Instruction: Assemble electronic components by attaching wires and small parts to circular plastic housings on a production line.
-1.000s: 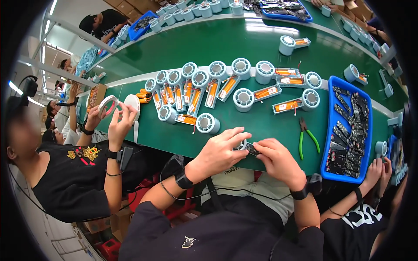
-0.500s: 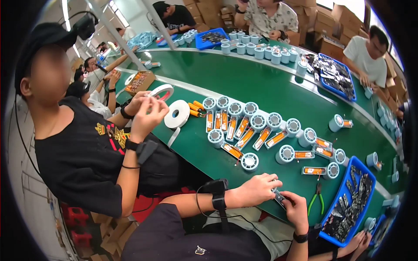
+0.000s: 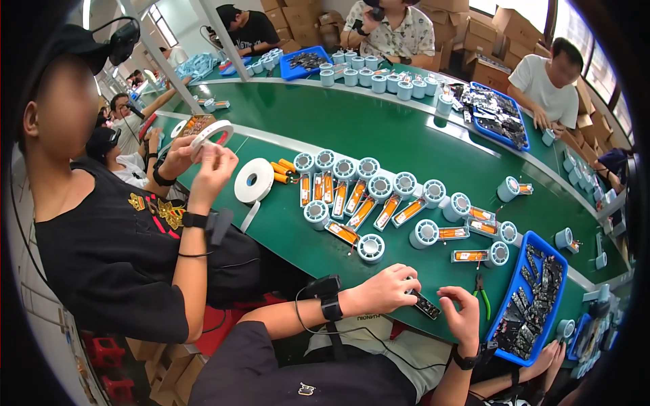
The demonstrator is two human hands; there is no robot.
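My left hand (image 3: 380, 292) is closed, thumb and fingers pinching one end of a narrow dark circuit board (image 3: 426, 306) just above the table's near edge. My right hand (image 3: 462, 319) is raised beside the board's other end, apart from it, with curled but spread fingers and nothing in it. Right of that hand lie cutting pliers with green handles (image 3: 485, 306). Beyond my hands, several light-blue round fan units (image 3: 371, 249) lie on the table, their open handles holding orange batteries (image 3: 341, 232).
At right, a blue tray (image 3: 506, 357) holds many dark circuit boards. A white tape roll (image 3: 254, 181) and loose orange batteries (image 3: 282, 172) lie at left. There a co-worker's hands (image 3: 203, 159) hold another tape ring (image 3: 218, 132). Another person's hands (image 3: 546, 362) work at lower right.
My right hand has let go of the board and opened beside it. The left hand keeps its hold. The whole view has shifted, so the table things appear further left.
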